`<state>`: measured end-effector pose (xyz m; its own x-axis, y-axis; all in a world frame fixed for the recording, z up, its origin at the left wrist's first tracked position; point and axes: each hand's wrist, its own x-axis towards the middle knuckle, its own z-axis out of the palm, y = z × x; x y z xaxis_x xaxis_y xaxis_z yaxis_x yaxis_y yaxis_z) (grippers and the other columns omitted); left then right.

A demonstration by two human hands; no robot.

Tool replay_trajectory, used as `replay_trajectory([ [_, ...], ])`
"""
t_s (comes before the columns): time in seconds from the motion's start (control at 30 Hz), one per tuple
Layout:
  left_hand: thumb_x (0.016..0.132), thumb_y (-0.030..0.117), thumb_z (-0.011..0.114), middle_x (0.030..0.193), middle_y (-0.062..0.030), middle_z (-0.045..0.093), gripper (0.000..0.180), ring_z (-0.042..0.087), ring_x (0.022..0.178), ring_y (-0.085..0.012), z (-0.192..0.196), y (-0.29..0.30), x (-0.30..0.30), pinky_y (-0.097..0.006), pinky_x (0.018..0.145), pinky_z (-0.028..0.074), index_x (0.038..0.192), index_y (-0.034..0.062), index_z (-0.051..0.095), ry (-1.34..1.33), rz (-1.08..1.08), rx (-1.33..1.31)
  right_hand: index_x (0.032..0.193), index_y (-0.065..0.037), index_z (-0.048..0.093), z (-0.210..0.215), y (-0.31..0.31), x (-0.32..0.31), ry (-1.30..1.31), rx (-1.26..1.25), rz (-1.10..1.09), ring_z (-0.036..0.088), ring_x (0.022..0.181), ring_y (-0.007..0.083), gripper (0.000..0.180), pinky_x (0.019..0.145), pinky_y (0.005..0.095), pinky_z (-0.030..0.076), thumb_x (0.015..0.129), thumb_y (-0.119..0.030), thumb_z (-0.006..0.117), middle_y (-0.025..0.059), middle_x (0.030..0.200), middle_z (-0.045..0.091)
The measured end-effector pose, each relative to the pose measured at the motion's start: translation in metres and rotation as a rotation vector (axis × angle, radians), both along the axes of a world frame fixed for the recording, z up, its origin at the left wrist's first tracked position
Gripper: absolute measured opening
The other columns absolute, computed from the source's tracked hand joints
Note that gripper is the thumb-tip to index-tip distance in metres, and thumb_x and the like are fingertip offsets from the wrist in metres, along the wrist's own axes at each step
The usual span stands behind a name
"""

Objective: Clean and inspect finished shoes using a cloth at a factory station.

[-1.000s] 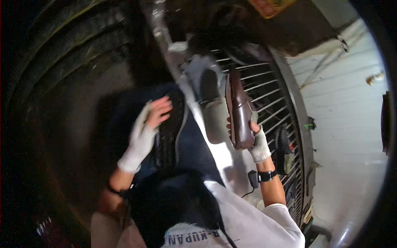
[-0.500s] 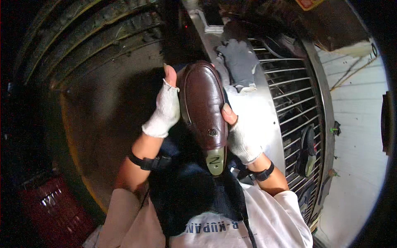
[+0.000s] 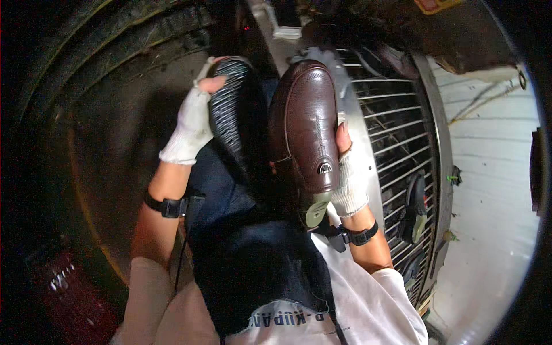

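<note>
Metal rack (image 3: 435,109) running along right. My left hand (image 3: 192,118) holding black sole (image 3: 230,109) by edge, probably grippy; right hand (image 3: 349,181) clasping brown shoe (image 3: 310,121) by side, probably stiff, slick, gripping best there.

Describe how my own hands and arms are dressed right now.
Your left hand and right hand wear ribbed white knit gloves, cut short at the thumbs. Below each is a black strap with a dark fitting, on the left and right. A thin dark cable runs by the left forearm. The sleeves are short and pale.
</note>
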<state>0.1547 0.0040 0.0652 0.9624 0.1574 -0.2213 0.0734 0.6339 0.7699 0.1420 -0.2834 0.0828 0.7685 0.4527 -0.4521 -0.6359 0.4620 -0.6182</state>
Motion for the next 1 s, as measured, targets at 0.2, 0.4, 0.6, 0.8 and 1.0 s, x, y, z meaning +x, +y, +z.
replay_trajectory([
  [0.2, 0.111, 0.061, 0.027, 0.141, -0.0211, 0.064, 0.075, 0.069, 0.119, -0.0292, 0.012, -0.003, -0.007, -0.045, 0.104, 0.056, 0.161, 0.0053, 0.036, -0.298, -0.286, -0.049, 0.137, -0.006, 0.064, 0.003, 0.047, -0.025, -0.016, -0.131, 0.256, 0.074, 0.1, 0.0205, 0.076, 0.088, 0.0361, 0.061, 0.099, -0.072, 0.055, 0.011, 0.121, 0.074],
  [0.4, 0.11, 0.063, 0.028, 0.145, -0.0224, 0.061, 0.079, 0.07, 0.116, -0.0305, 0.015, -0.005, -0.017, -0.045, 0.101, 0.058, 0.164, 0.0051, 0.031, -0.232, -0.317, -0.03, 0.137, -0.005, 0.062, -0.001, 0.051, -0.025, 0.016, -0.12, 0.269, 0.074, 0.097, 0.0196, 0.074, 0.087, 0.0349, 0.061, 0.1, -0.069, 0.058, 0.0101, 0.119, 0.074],
  [0.6, 0.109, 0.066, 0.029, 0.147, -0.0229, 0.06, 0.083, 0.07, 0.116, -0.0299, 0.022, -0.011, -0.022, -0.045, 0.101, 0.058, 0.164, 0.004, 0.03, -0.236, -0.342, -0.007, 0.133, -0.003, 0.065, -0.005, 0.052, -0.025, -0.014, -0.149, 0.268, 0.074, 0.094, 0.0186, 0.075, 0.084, 0.0336, 0.061, 0.099, -0.07, 0.059, 0.0096, 0.115, 0.075],
  [0.8, 0.108, 0.068, 0.029, 0.147, -0.0227, 0.06, 0.086, 0.07, 0.116, -0.0288, 0.026, -0.013, -0.025, -0.044, 0.102, 0.057, 0.163, 0.0017, 0.032, -0.23, -0.346, 0.005, 0.128, -0.002, 0.067, -0.007, 0.052, -0.024, -0.017, -0.18, 0.252, 0.073, 0.09, 0.0169, 0.075, 0.081, 0.0321, 0.06, 0.098, -0.07, 0.06, 0.0083, 0.111, 0.076],
  [1.0, 0.101, 0.072, 0.046, 0.148, -0.0214, 0.059, 0.096, 0.066, 0.125, -0.0269, 0.011, -0.002, -0.041, -0.043, 0.109, 0.052, 0.161, -0.0017, 0.034, -0.318, -0.281, 0.288, 0.115, -0.001, 0.073, -0.003, 0.051, -0.024, -0.087, -0.17, 0.329, 0.071, 0.082, 0.0139, 0.075, 0.074, 0.0294, 0.056, 0.097, -0.072, 0.059, 0.0053, 0.097, 0.076],
])
